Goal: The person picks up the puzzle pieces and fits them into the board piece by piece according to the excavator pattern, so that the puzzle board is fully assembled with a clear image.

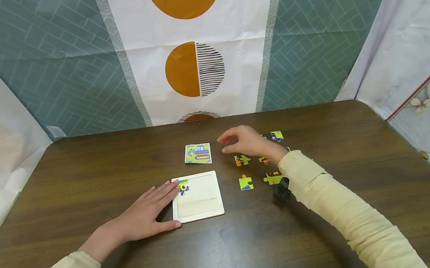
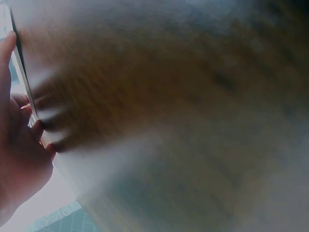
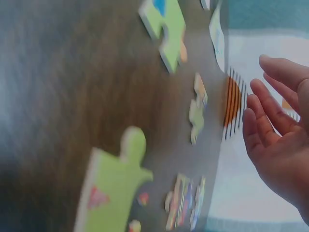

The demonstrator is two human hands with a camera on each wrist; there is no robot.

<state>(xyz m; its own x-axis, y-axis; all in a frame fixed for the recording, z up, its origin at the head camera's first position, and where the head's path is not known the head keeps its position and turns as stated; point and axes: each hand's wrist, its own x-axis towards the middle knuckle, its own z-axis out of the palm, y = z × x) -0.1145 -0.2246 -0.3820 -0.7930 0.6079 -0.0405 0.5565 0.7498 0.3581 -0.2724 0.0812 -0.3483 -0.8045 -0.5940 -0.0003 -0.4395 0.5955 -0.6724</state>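
My left hand (image 1: 147, 212) lies flat with spread fingers at the left side of a white square puzzle tray (image 1: 218, 193). Fingertips touch its rim, and the thumb is at its lower left corner. One green, yellow and blue puzzle piece (image 1: 183, 187) sits in the tray's upper left corner, partly under the fingertips. Above the table, right of the picture card, my right hand (image 1: 243, 141) hovers with loosely bent fingers and nothing between them. In the right wrist view that hand (image 3: 280, 130) also holds nothing, and a green puzzle piece (image 3: 113, 188) lies below it.
A picture card (image 1: 198, 153) with a digger lies behind the tray. Several loose puzzle pieces lie to the right, among them one with a blue corner (image 1: 246, 182) and one at the back (image 1: 277, 136). The right forearm hides part of them. Wall hangings (image 1: 191, 31) border the table.
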